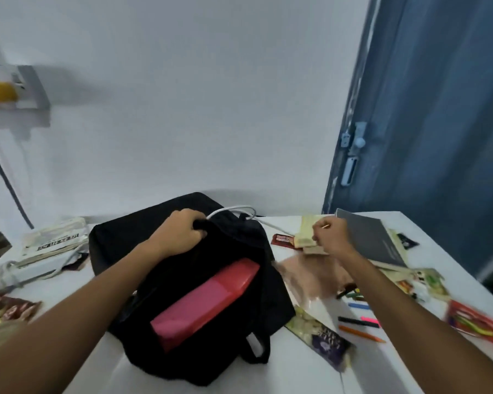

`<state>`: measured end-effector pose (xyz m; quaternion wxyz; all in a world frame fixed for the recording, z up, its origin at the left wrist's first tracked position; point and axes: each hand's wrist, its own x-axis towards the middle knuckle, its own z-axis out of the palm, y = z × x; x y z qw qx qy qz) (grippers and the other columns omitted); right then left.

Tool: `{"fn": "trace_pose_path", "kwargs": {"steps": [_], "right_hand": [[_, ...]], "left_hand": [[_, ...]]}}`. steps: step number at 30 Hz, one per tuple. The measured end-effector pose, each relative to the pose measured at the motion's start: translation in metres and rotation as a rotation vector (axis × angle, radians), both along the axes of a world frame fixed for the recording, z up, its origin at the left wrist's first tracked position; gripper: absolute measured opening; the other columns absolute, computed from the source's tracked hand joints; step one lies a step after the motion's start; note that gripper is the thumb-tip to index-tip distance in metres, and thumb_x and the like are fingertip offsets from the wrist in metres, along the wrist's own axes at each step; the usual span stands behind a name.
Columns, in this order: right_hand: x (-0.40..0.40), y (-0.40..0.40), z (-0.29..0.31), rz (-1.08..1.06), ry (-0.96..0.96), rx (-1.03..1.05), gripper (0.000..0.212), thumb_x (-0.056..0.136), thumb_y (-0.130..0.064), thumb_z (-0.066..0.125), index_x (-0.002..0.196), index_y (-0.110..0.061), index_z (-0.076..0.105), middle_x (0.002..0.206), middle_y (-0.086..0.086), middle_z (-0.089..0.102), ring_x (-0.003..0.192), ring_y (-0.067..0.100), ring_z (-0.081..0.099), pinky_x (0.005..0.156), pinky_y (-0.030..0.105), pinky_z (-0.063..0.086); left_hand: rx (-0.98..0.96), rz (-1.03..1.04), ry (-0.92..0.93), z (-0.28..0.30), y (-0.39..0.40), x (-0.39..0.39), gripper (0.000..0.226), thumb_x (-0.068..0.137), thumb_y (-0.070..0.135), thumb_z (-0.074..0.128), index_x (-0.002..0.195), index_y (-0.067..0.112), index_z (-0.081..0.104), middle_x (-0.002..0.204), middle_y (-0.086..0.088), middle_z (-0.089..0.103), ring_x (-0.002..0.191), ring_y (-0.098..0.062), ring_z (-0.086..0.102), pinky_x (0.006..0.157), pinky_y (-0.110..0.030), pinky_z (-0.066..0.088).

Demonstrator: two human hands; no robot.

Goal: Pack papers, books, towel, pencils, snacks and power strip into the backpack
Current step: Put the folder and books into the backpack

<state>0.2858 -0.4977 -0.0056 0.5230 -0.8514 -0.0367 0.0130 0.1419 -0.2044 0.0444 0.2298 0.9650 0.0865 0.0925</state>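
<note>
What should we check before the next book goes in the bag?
1. Backpack mouth held open by the left hand: ok.
2. Red folder fully inside: not ok, it sticks out.
3. Right hand has hold of the yellowish book: cannot tell, blurred.
4. Grey book leaning on the stack, steady: cannot tell.
5. Pencils packed: not ok, loose on the table.

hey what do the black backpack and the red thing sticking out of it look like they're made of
Backpack: looks like soft matte woven fabric; it slumps and folds where the left hand grips it. Red thing: probably smooth card or paper, with flat faces and crisp straight edges; too blurred to be sure.
</note>
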Motion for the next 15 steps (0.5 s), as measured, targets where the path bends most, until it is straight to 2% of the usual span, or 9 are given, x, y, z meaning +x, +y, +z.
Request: {"fn": "trace_pose_path", "kwargs": {"steps": [1,3,5,6,9,11,15], "right_hand": [[0.006,-0.020,-0.012,-0.095,-0.075,-0.128,0.022,0.080,-0.001,0.058,0.073,-0.020,0.066,0.081,0.007,0.066,0.079,0.029,0.061,0.066,0.029,0.045],[0.006,-0.054,-0.029,-0.153,-0.132,-0.485,0.020,0.082,-0.006,0.062,0.096,-0.019,0.066,0.104,0.008,0.063,0.101,0.029,0.056,0.079,0.032,0.044],[0.001,-0.077,-0.036,-0.141,-0.133,-0.782,0.030,0.086,-0.013,0.062,0.115,-0.020,0.062,0.122,0.009,0.057,0.119,0.030,0.046,0.095,0.038,0.040],[0.000,-0.085,-0.040,-0.125,-0.130,-0.857,0.034,0.087,-0.015,0.061,0.120,-0.020,0.059,0.126,0.009,0.056,0.123,0.030,0.045,0.100,0.040,0.037],[0.002,-0.101,-0.048,-0.060,-0.136,-0.903,0.033,0.089,-0.013,0.058,0.121,-0.020,0.059,0.113,0.006,0.065,0.109,0.024,0.058,0.094,0.035,0.045],[0.006,-0.105,-0.051,-0.025,-0.195,-0.932,0.031,0.091,-0.011,0.054,0.121,-0.020,0.059,0.107,0.006,0.067,0.100,0.022,0.062,0.087,0.032,0.049],[0.013,-0.106,-0.047,0.044,-0.206,-0.994,0.033,0.092,-0.010,0.051,0.123,-0.023,0.058,0.113,0.008,0.066,0.104,0.025,0.062,0.087,0.034,0.048]], "left_hand": [[0.005,-0.018,0.042,-0.006,-0.005,0.004,0.018,0.079,0.012,0.064,0.093,0.020,0.072,0.091,-0.001,0.072,0.092,-0.021,0.065,0.085,-0.033,0.049],[0.016,-0.044,0.100,-0.015,-0.012,0.011,0.023,0.079,0.012,0.065,0.099,0.021,0.072,0.095,0.000,0.072,0.095,-0.019,0.064,0.089,-0.034,0.049],[0.012,-0.062,0.139,-0.022,-0.017,0.012,0.021,0.079,0.011,0.065,0.096,0.021,0.073,0.092,0.001,0.072,0.095,-0.018,0.064,0.089,-0.032,0.049],[0.006,-0.066,0.157,-0.024,-0.019,0.013,0.019,0.079,0.011,0.065,0.091,0.024,0.072,0.089,0.003,0.071,0.093,-0.017,0.064,0.088,-0.030,0.048],[-0.005,-0.067,0.179,-0.029,-0.022,0.012,0.023,0.079,0.010,0.065,0.080,0.033,0.065,0.082,0.007,0.068,0.090,-0.016,0.063,0.084,-0.028,0.047],[-0.021,-0.061,0.170,-0.029,-0.022,0.011,0.023,0.080,0.009,0.065,0.080,0.033,0.067,0.083,0.007,0.069,0.090,-0.015,0.063,0.084,-0.028,0.046],[-0.042,-0.050,0.149,-0.028,-0.024,0.005,0.024,0.081,0.007,0.064,0.080,0.032,0.067,0.084,0.007,0.070,0.087,-0.012,0.063,0.076,-0.023,0.043]]}}
